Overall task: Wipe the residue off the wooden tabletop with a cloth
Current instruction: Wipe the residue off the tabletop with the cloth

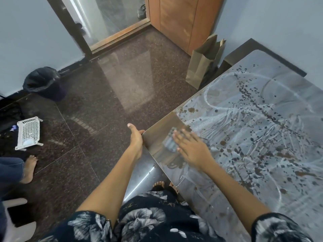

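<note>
Fingers (181, 137) of right hand (192, 149) flat on cloth (169, 144).

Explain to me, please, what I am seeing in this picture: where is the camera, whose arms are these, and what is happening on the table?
There is no machine here. One camera sits on a person's head and looks forward and down, so the two arms are that person's own.

The left hand holds the corner edge of the table. The right hand lies flat, fingers straight, pressing a grey cloth onto the tabletop; it looks blurred.

The tabletop carries dark brown spots and whitish smears; the corner near the cloth looks cleaner.

On the floor are a paper bag, a lined bin and a white basket. Another person's bare foot shows at the left.
</note>
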`<state>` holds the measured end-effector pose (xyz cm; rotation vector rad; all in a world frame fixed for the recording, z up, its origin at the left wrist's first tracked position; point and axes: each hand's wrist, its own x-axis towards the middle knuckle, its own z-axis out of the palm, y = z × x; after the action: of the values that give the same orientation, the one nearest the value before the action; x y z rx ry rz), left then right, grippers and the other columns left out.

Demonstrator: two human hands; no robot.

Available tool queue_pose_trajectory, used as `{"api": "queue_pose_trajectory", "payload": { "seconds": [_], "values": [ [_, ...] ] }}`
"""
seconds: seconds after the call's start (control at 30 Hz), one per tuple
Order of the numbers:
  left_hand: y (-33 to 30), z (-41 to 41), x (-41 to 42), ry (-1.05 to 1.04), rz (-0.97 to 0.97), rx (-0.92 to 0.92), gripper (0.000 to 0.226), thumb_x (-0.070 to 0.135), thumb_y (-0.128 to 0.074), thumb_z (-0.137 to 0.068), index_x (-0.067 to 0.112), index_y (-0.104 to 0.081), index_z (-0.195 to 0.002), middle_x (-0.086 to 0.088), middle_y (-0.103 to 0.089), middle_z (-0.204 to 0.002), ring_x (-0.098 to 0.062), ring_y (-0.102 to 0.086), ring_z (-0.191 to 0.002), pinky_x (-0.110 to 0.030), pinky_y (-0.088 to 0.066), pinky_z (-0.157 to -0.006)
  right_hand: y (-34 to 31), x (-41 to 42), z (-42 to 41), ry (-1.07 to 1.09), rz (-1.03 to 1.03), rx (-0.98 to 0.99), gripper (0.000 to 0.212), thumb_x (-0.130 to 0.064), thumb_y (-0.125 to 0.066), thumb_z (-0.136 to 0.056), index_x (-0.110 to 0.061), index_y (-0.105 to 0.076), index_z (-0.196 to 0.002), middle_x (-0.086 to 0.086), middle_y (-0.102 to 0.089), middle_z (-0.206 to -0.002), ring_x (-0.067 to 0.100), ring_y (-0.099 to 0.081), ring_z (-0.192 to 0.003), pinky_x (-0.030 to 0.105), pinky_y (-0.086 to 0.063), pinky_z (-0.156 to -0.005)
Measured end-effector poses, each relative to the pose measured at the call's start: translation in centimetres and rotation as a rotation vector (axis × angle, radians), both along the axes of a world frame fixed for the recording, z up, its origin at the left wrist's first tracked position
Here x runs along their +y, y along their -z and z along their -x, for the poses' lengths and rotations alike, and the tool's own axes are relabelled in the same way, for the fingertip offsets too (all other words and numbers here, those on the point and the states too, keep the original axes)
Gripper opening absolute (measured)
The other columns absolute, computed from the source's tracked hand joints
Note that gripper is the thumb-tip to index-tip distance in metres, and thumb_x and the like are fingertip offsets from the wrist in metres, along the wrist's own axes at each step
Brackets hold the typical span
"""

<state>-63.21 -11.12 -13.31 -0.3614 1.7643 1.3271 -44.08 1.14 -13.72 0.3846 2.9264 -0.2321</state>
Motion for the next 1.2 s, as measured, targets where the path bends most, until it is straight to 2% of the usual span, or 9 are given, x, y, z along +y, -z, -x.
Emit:
{"api": "queue_pose_trajectory", "payload": {
  "seconds": [0.13,0.33,0.5,0.67,0.8,0.9,0.97,1.1,1.2],
  "values": [
    [-0.7,-0.2,0.9,0.098,0.084,0.114,0.093,0.069,0.002,-0.086,0.007,-0.061,-0.116,-0.006,-0.058,-0.121,-0.023,-0.049,-0.114,-0.032,-0.030,-0.099,-0.2,3.0,3.0,0.422,0.022,0.000,0.055,-0.043,-0.003,-0.098,-0.021,0.000,-0.148,-0.002,0.000,-0.157,0.021,0.003,-0.144,0.043,0.000,-0.116],
    [-2.0,0.3,3.0,0.341,0.110,0.217,0.088,0.058,0.004,-0.092,0.005,-0.061,-0.117,-0.012,-0.053,-0.131,-0.026,-0.046,-0.120,-0.035,-0.027,-0.103,-1.3,-1.5,7.6,0.230,0.023,0.008,0.051,-0.034,-0.019,-0.102,-0.017,-0.009,-0.149,0.002,-0.005,-0.157,0.027,-0.005,-0.144,0.043,0.002,-0.114],
    [-3.1,1.1,6.0,0.473,0.060,0.187,0.092,0.060,0.007,-0.090,0.003,-0.061,-0.116,-0.012,-0.051,-0.134,-0.023,-0.043,-0.125,-0.033,-0.022,-0.107,-0.5,-1.6,1.5,0.074,0.018,-0.010,0.051,-0.036,-0.012,-0.101,-0.018,-0.037,-0.141,-0.003,-0.042,-0.144,0.021,-0.039,-0.133,0.045,-0.029,-0.107],
    [-3.3,1.0,8.9,0.561,0.041,0.198,0.086,0.059,0.005,-0.091,0.006,-0.049,-0.132,-0.008,-0.047,-0.138,-0.021,-0.037,-0.131,-0.037,-0.015,-0.114,-0.6,5.3,3.6,0.438,0.039,-0.022,0.052,-0.039,-0.008,-0.099,-0.023,-0.005,-0.149,-0.006,-0.005,-0.156,0.020,-0.005,-0.144,0.041,-0.005,-0.115],
    [-2.9,1.1,10.6,0.557,0.040,0.147,0.098,0.072,0.005,-0.082,0.006,-0.040,-0.138,-0.010,-0.041,-0.144,-0.025,-0.032,-0.136,-0.041,-0.015,-0.116,-0.7,5.2,8.3,0.598,0.041,0.021,0.051,-0.035,-0.011,-0.101,-0.020,-0.009,-0.150,-0.003,-0.005,-0.157,0.025,-0.004,-0.144,0.043,-0.001,-0.115],
    [-2.7,1.5,11.4,0.550,0.029,0.079,0.125,0.093,0.001,-0.058,0.006,-0.047,-0.134,-0.012,-0.045,-0.141,-0.026,-0.039,-0.132,-0.042,-0.021,-0.114,-0.6,2.6,7.3,0.386,-0.023,0.016,0.053,-0.036,-0.016,-0.098,-0.017,-0.031,-0.145,0.002,-0.031,-0.151,0.027,-0.029,-0.138,0.044,-0.017,-0.112],
    [-2.6,1.6,11.8,0.541,0.001,0.084,0.101,0.075,0.002,-0.080,0.004,-0.050,-0.130,-0.012,-0.048,-0.137,-0.024,-0.041,-0.130,-0.037,-0.023,-0.113,-0.3,1.8,4.7,0.256,-0.027,0.003,0.050,-0.035,-0.023,-0.098,-0.017,-0.036,-0.142,0.000,-0.037,-0.147,0.024,-0.034,-0.136,0.045,-0.022,-0.109],
    [-2.1,2.0,12.5,0.599,-0.022,0.093,0.085,0.068,0.004,-0.086,0.017,-0.065,-0.089,-0.009,-0.063,-0.114,-0.023,-0.054,-0.112,-0.038,-0.033,-0.107,-0.3,4.8,1.6,0.287,-0.001,-0.018,0.050,-0.039,-0.013,-0.100,-0.021,-0.018,-0.146,-0.004,-0.017,-0.152,0.020,-0.013,-0.141,0.049,-0.023,-0.113],
    [-2.1,2.2,12.8,0.593,-0.003,0.073,0.082,0.065,0.004,-0.088,0.019,-0.064,-0.082,-0.004,-0.064,-0.095,-0.018,-0.057,-0.096,-0.029,-0.035,-0.091,-0.3,8.9,3.9,0.626,0.049,-0.015,0.056,-0.043,0.001,-0.096,-0.023,0.000,-0.148,-0.005,0.001,-0.156,0.021,0.002,-0.144,0.044,-0.005,-0.117]
  ]
}}
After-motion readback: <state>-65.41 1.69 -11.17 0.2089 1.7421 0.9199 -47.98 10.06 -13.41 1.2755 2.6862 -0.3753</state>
